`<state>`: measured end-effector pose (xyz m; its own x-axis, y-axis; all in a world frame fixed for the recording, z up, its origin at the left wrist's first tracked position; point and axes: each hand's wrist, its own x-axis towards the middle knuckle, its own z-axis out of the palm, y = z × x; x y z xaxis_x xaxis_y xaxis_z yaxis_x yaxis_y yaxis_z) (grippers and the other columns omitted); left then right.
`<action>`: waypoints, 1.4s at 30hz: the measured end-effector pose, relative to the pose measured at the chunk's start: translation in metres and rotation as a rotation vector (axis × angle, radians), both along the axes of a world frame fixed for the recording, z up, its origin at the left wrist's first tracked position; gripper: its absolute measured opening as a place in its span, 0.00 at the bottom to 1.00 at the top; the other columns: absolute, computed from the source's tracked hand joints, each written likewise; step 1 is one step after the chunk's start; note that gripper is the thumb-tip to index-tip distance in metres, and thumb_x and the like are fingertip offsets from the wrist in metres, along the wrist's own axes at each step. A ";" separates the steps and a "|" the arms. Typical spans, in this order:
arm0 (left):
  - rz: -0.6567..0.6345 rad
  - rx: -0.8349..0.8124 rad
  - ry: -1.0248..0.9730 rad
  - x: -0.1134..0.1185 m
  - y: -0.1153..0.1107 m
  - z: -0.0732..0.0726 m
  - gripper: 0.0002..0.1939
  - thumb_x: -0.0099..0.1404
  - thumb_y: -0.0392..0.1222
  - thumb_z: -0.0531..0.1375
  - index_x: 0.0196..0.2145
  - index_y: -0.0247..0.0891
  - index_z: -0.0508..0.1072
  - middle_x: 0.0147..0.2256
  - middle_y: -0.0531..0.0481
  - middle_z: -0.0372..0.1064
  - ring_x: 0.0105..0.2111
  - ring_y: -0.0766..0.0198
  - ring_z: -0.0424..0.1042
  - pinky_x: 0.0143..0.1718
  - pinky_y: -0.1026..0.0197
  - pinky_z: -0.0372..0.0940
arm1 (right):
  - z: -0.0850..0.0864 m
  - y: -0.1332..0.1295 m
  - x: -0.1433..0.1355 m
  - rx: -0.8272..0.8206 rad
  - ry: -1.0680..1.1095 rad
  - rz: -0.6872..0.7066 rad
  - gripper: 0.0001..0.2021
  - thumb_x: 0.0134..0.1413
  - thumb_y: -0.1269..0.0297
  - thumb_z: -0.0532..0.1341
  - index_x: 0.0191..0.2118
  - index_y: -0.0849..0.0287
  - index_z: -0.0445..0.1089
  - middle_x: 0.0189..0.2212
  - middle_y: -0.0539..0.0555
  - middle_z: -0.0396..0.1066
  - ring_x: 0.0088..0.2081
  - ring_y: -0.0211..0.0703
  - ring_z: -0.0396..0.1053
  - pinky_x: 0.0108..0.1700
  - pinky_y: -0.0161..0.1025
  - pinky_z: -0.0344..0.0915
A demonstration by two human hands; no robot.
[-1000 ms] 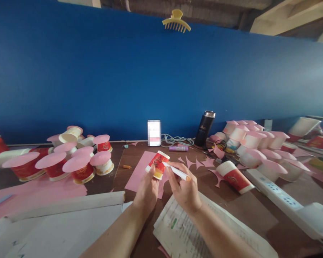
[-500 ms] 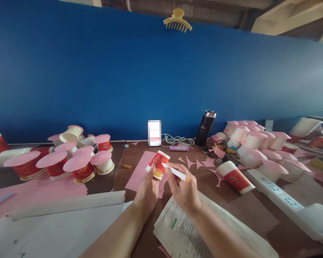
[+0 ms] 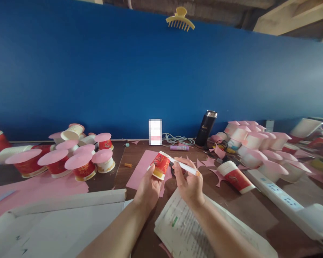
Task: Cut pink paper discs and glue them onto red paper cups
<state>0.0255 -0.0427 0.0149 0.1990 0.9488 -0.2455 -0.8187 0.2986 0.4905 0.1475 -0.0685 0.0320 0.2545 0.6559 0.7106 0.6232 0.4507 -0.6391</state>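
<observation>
A red and white paper cup (image 3: 161,165) is tilted in my left hand (image 3: 150,184), whose thumb and fingers are wrapped round its lower left side. My right hand (image 3: 190,181) pinches a white marker (image 3: 187,167) with an orange end. The marker's tip is close to the cup's right side; whether they touch I cannot tell. Under the cup lies a pink paper sheet (image 3: 140,172). Pink scraps (image 3: 206,162) are scattered to the right of my hands. Another red and white cup (image 3: 235,177) lies on its side further right.
Cups with pink paper discs (image 3: 52,157) stand at the left, others with pink tops (image 3: 254,138) at the right. A black bottle (image 3: 206,128), a phone (image 3: 155,132) and a purple tube (image 3: 179,148) are near the blue wall. Papers (image 3: 177,222) and a power strip (image 3: 274,190) lie nearer.
My right hand has moved slightly right with the marker, away from the cup's front. The cup has turned a little in my left hand. The view has shifted slightly.
</observation>
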 end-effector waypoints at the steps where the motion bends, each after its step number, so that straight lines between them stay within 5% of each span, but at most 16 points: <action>1: 0.009 -0.003 0.008 0.000 0.000 0.001 0.12 0.64 0.42 0.58 0.45 0.38 0.71 0.52 0.46 0.69 0.56 0.59 0.64 0.55 0.60 0.62 | 0.000 0.000 0.000 0.004 -0.008 -0.001 0.08 0.58 0.63 0.58 0.42 0.56 0.70 0.35 0.53 0.76 0.35 0.42 0.74 0.43 0.38 0.69; 26: -0.035 0.073 0.036 0.001 -0.002 0.002 0.14 0.63 0.41 0.58 0.45 0.35 0.71 0.49 0.42 0.71 0.53 0.57 0.67 0.55 0.60 0.61 | -0.001 -0.001 -0.002 0.014 -0.086 -0.024 0.08 0.58 0.63 0.58 0.42 0.57 0.71 0.37 0.53 0.75 0.39 0.40 0.73 0.42 0.33 0.67; 42: 0.032 -0.024 0.020 0.001 -0.001 0.006 0.11 0.64 0.39 0.56 0.44 0.36 0.72 0.46 0.43 0.73 0.49 0.58 0.71 0.50 0.60 0.66 | -0.002 -0.001 -0.002 0.004 -0.088 -0.035 0.10 0.58 0.61 0.57 0.42 0.57 0.71 0.37 0.55 0.75 0.39 0.42 0.73 0.41 0.35 0.68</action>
